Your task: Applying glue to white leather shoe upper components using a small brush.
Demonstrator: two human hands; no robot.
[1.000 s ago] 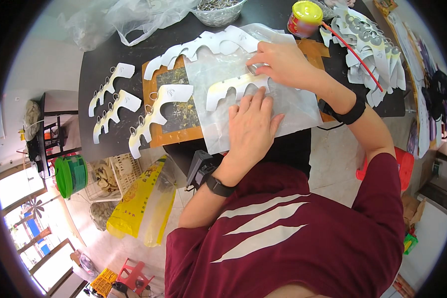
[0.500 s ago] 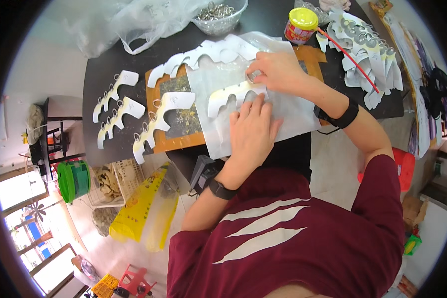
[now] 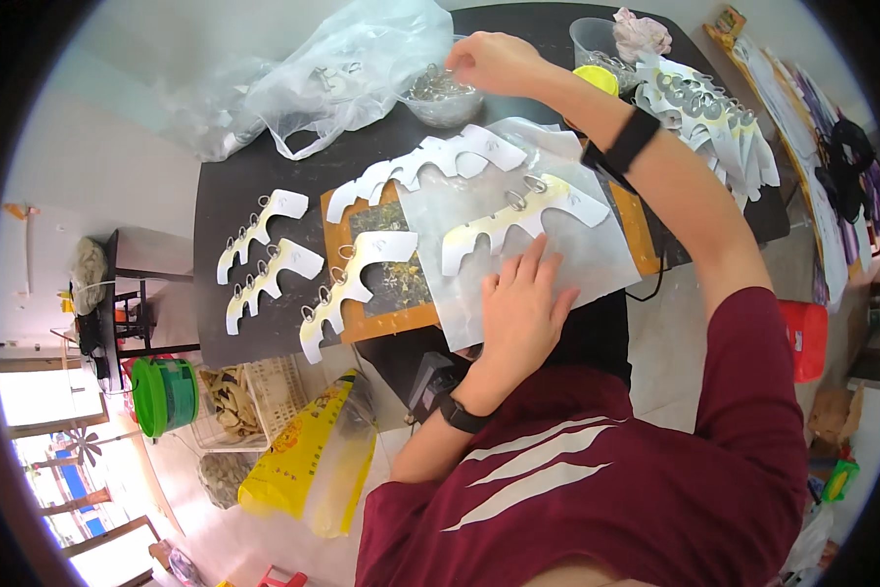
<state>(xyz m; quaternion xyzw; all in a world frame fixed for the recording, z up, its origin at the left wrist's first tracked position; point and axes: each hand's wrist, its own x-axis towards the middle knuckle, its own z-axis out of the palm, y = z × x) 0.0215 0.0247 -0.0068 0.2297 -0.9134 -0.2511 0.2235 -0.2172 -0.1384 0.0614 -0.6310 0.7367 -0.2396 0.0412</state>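
On a whitish plastic sheet [image 3: 597, 259] lies a scalloped white paper strip [image 3: 489, 227] with yellowish adhesive along its upper edge. Two metal rings [image 3: 516, 201] stand on that edge. My left hand [image 3: 520, 308] is open, palm down, its fingertips at the strip's lower edge. Over the clear plastic bowl [image 3: 445, 112] of metal rings [image 3: 438, 82], my right hand [image 3: 494, 65] bends its fingers down, pinched together at the rim. Whether a ring is between them I cannot make out.
Plain scalloped strips [image 3: 425, 161] overlap along the sheet's far edge. Ringed strips [image 3: 357, 284] lie to the left, and a pile of ringed pieces [image 3: 709, 117] at the far right. A clear plastic bag [image 3: 347, 73] touches the bowl. My right forearm partly covers a yellow-lidded tub [image 3: 597, 80].
My right hand has left the strip and moved far and left to the bowl. A ring it was holding now stands on the strip. The view has shifted; my left hand stays by the strip.
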